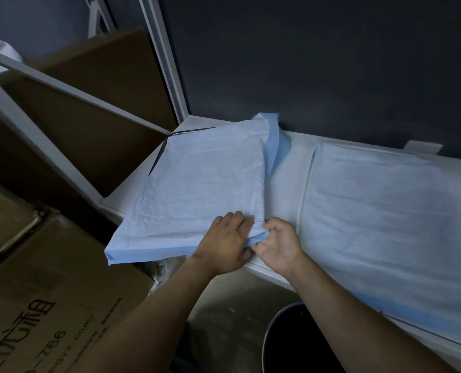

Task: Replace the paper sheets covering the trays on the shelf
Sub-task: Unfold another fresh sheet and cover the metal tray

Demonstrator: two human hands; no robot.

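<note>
The left tray [158, 157] lies on the white shelf [121, 195], wrapped in a pale blue left sheet [197, 184] so that only a thin dark edge of it shows at the far left corner. The tray sits askew, and its near left corner juts out past the shelf's front edge, above a cardboard box [49, 305]. A darker blue flap of the sheet stands up along the tray's far right side, against the dark wall [304, 63]. The left hand [224, 243] grips the tray's near right corner through the sheet, with its fingers spread on top and its thumb tucked at the front edge below. The right hand [278, 246] is just beside it, almost touching. Its fingers are curled in and pinch a bunched fold of the sheet at that same corner. To the right, apart from the left tray with a strip of bare shelf between, the right sheet [385, 211] lies smooth over the rest of the shelf and hangs a little over the front edge. What it covers cannot be seen. More cardboard boxes [89, 103] lean behind the white frame on the left, and a dark round bin [291, 340] stands on the floor below the shelf.
</note>
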